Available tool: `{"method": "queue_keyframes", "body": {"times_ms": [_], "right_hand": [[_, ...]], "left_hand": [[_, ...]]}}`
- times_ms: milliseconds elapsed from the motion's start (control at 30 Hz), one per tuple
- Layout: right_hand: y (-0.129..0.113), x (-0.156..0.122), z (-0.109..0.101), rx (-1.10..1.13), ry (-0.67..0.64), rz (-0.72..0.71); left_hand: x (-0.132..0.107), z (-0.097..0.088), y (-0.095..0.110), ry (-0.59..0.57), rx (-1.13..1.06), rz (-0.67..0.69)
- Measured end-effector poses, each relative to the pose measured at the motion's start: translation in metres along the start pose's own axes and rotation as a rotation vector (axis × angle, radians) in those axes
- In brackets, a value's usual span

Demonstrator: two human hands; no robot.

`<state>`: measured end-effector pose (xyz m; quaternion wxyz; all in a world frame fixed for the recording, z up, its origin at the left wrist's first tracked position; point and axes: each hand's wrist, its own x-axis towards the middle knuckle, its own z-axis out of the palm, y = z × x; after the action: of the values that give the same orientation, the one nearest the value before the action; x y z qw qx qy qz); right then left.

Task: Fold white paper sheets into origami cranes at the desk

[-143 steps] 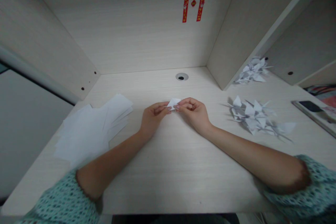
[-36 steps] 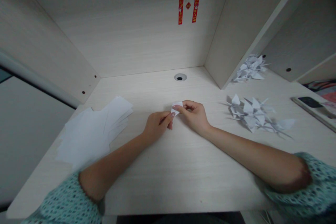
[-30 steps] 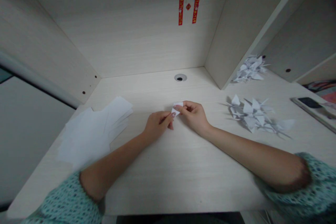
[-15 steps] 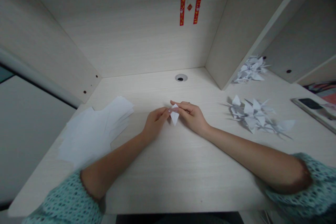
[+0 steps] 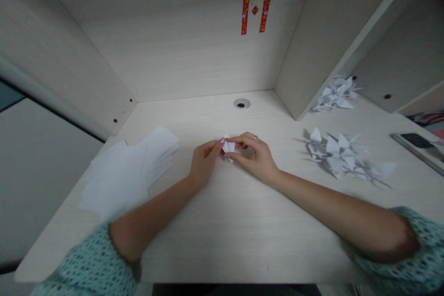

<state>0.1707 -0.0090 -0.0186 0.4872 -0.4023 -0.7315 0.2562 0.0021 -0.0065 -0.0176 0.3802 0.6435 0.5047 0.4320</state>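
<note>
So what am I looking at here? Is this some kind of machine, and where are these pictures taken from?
There's no machine here. These are a person's two bare hands, filmed by a camera worn on the person's head, looking forward and down. Every picture comes from that one camera. The left hand and right hand are both holding a small folded piece of white paper between their fingertips. On the pale wood-grain desk, loose white paper sheets lie to the left, and folded paper cranes sit in two heaps to the right.
</note>
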Motion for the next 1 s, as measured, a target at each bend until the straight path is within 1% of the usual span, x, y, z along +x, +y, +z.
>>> {"method": "queue_keyframes", "body": {"times_ms": [167,333,433,500,600,733,867,933,1000], "right_hand": [[0.002,-0.001,0.002,0.018,0.063,0.076],[0.009,0.0,0.005,0.188,0.13,0.17],[0.016,0.001,0.007,0.301,0.161,0.231],[0.018,0.001,0.008,0.324,0.17,0.249],[0.017,0.001,0.007,0.268,0.16,0.21],[0.009,0.0,0.004,0.133,0.115,0.095],[0.007,-0.002,0.002,0.082,0.037,-0.034],[0.009,-0.002,0.002,0.056,0.033,-0.057],[0.011,-0.002,0.002,0.033,0.066,-0.036]], "left_hand": [[0.001,0.0,0.002,-0.035,0.045,0.001],[0.001,-0.001,0.006,-0.033,0.058,-0.002],[0.001,-0.001,0.007,-0.058,0.065,-0.01],[0.0,-0.001,0.006,-0.081,0.061,-0.01],[0.0,0.0,0.004,-0.093,0.054,0.0],[0.0,0.0,0.003,-0.089,0.012,-0.003],[0.0,0.0,0.003,-0.087,-0.009,-0.024],[-0.001,0.001,0.004,-0.076,-0.017,-0.033],[-0.001,0.001,0.004,-0.051,-0.037,-0.04]]}}
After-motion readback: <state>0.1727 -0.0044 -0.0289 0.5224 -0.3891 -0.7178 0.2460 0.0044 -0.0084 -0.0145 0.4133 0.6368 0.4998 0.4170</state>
